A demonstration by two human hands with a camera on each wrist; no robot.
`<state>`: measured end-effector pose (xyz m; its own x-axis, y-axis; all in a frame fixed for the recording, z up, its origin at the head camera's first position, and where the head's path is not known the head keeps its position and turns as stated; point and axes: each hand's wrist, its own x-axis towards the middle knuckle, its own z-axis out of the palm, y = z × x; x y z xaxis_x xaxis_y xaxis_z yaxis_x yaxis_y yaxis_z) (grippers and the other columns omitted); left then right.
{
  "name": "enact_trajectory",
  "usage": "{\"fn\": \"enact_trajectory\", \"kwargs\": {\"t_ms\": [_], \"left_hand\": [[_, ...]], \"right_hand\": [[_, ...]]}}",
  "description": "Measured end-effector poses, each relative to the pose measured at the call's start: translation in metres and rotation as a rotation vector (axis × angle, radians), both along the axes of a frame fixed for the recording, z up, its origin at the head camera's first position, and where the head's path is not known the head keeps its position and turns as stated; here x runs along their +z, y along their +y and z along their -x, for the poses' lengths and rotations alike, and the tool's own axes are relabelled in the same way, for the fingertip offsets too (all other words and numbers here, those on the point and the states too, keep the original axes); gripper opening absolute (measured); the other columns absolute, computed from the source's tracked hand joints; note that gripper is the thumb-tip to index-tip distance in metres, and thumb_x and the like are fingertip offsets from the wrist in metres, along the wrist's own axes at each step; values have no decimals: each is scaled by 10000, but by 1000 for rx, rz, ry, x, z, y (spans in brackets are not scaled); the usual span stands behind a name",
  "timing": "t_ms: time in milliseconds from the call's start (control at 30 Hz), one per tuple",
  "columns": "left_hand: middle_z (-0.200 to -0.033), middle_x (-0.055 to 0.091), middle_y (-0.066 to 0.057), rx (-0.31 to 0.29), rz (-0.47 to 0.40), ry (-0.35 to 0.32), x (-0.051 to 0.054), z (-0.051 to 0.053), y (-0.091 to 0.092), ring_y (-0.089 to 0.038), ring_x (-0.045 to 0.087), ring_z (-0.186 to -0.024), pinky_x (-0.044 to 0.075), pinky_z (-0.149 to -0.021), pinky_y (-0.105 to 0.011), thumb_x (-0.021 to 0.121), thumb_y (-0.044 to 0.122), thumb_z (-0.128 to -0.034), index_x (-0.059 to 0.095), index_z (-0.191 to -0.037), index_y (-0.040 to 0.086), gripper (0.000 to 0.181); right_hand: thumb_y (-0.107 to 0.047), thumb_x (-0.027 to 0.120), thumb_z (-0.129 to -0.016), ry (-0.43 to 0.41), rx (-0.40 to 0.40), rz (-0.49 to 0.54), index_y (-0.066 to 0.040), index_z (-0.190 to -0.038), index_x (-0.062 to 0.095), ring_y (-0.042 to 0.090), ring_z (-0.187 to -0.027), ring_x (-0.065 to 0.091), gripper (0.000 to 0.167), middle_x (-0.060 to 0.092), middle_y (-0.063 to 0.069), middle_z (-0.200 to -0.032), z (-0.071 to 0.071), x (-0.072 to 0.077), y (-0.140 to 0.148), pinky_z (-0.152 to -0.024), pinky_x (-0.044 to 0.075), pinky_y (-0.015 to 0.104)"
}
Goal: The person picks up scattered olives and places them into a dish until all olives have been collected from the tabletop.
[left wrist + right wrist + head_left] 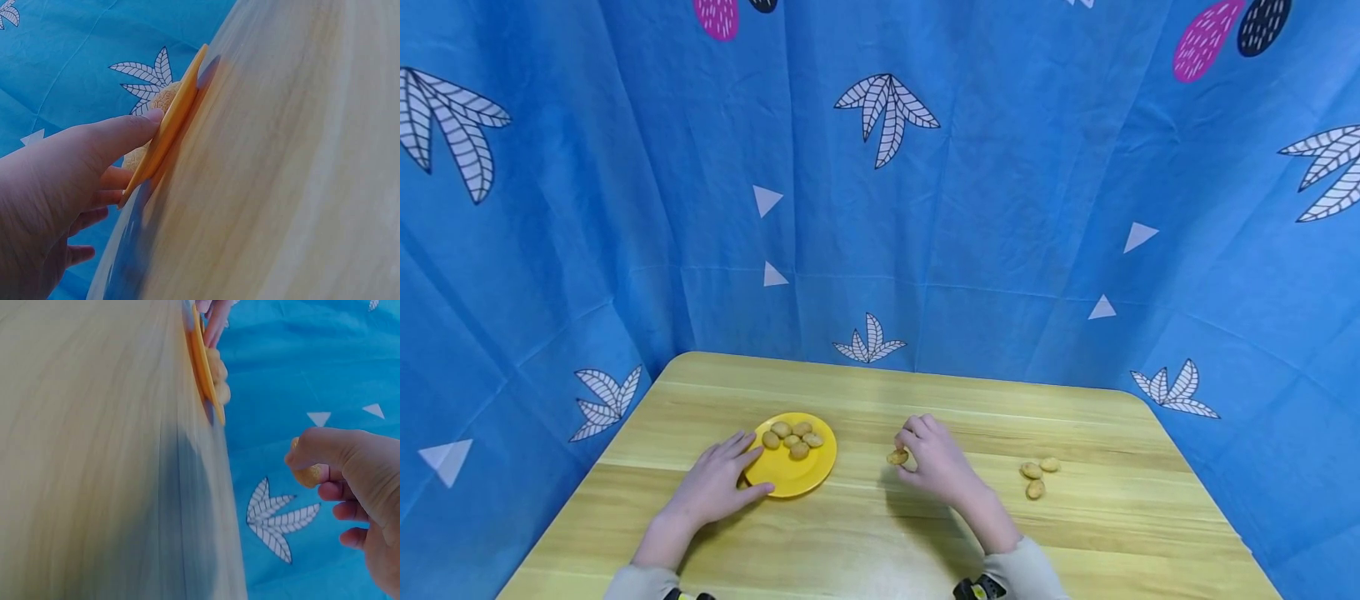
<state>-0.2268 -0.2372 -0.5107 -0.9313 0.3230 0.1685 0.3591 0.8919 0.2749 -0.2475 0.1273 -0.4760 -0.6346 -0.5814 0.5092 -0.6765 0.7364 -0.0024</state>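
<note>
Clearly, my right-wrist view settles what the head view leaves vague: the held nut (306, 477), or nut-like piece, sits off the worktop (106, 456), against the blue curtain (281, 369), pinched between the thumb and fingers of the right hand (375, 481). I see it as oval and golden-brown, partly hidden by the thumb.

Only from the head camera can I count the rest. Left of those pinching fingers lies a round yellow plate (801, 479) with six similar nuts (792, 441) grouped toward its far side, ahead of the left thumb. To the right of the right hand, well apart from its fingers, three loose nuts (1031, 471) lie close together on the worktop.

My left-wrist view shows the plate edge-on, with the left hand (56, 169) at it: thumb over the rim, fingers spread and relaxed rather than curled. Beyond that thumb I make out wrinkled tan shells, too few to count there.
</note>
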Motion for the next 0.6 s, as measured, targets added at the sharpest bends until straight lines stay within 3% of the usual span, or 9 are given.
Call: {"fn": "enact_trajectory", "kwargs": {"t_ms": [600], "left_hand": [[-1481, 464, -199, -2, 2, 1, -2, 1, -1, -407, 389, -1399, 324, -1109, -634, 638, 584, -855, 608, -1307, 23, 722]], "right_hand": [[-308, 740, -803, -138, 16, -22, -173, -910, 636, 122, -904, 453, 201, 552, -49, -961, 2, 6, -68, -820, 440, 272]]}}
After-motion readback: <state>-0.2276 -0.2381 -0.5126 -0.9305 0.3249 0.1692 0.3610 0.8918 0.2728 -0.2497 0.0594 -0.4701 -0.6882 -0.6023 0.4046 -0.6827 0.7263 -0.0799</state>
